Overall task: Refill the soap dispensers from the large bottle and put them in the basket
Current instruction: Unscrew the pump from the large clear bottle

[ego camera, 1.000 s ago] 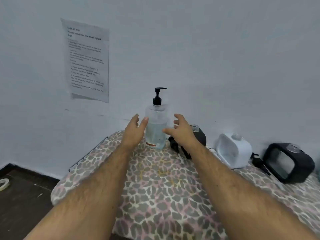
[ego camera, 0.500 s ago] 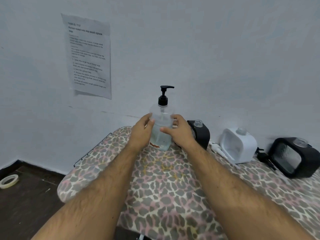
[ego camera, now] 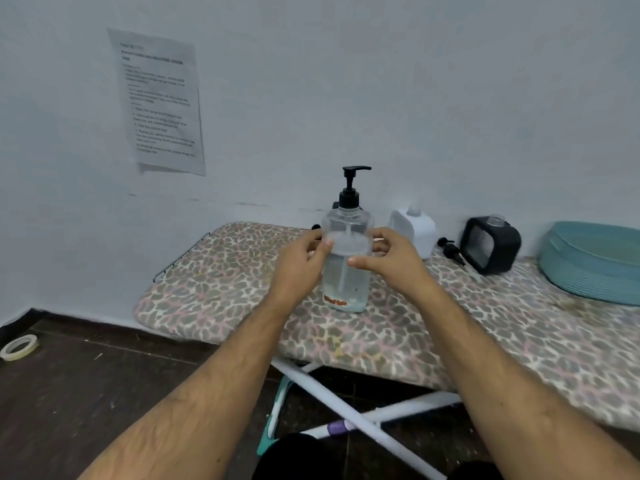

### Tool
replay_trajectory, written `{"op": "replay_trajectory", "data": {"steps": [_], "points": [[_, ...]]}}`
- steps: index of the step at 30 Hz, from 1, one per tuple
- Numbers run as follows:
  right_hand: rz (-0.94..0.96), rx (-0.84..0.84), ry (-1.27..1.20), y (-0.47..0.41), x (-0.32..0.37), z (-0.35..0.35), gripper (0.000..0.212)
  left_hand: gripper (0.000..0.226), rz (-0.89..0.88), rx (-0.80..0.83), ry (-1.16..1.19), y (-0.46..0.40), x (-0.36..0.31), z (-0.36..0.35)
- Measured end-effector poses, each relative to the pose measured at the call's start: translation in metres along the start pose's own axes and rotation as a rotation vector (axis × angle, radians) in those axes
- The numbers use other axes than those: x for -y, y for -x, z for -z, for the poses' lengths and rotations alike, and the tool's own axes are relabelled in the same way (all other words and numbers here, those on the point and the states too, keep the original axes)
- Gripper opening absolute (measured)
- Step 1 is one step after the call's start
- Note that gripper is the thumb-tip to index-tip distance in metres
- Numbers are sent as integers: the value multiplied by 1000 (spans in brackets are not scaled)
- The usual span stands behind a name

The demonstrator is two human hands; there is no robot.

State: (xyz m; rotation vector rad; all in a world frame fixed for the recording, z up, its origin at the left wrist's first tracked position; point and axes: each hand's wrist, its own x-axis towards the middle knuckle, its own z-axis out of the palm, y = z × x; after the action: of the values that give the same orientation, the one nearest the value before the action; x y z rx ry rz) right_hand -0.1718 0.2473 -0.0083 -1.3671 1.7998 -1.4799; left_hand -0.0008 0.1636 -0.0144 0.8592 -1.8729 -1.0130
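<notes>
Large clear plastic pump bottle with black pump head (ego camera: 347,261), upright on the leopard-print padded ironing board (ego camera: 221,271), about midway between the board's back edge and front edge, toward its rounded left end. Partly filled with clear liquid, red label patch low on the front.

Left hand (ego camera: 300,265) wrapped on the bottle's left side, thumb pressed on the front near the upper body, other fingers curled round the far side. Right hand (ego camera: 391,259) on the bottle's right side, thumb on the front, fingers (ego camera: 379,242) reaching behind. Both hands closed on the bottle at roughly the same height; bottle base looks to be on the board, can't tell for sure.

Along the back edge by the wall: white squarish soap dispenser (ego camera: 414,226) just right of the bottle, black squarish soap dispenser with clear window (ego camera: 491,244) further right, a loose black pump head (ego camera: 450,249) lying between those two. Another dark object behind the bottle, mostly hidden. Teal woven basket (ego camera: 595,261) at the right edge of view, on the board, well apart from the bottle.

Printed paper sheet (ego camera: 161,102) taped on the wall upper left, text too blurred to read. Roll of tape (ego camera: 19,347) on the dark floor, far left.
</notes>
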Motion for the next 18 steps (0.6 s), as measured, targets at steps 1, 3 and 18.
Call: {"op": "replay_trajectory", "data": {"steps": [1, 3, 18], "points": [[1, -19, 11, 12, 0, 10, 58, 42, -9, 12, 4, 10, -7, -7], [6, -36, 24, 25, 0, 22, 54, 42, -26, 19, 31, 22, -13, -15], [5, -62, -13, 79, -15, 71, 61, 31, -72, 93, 87, 59, -40, -60]]}}
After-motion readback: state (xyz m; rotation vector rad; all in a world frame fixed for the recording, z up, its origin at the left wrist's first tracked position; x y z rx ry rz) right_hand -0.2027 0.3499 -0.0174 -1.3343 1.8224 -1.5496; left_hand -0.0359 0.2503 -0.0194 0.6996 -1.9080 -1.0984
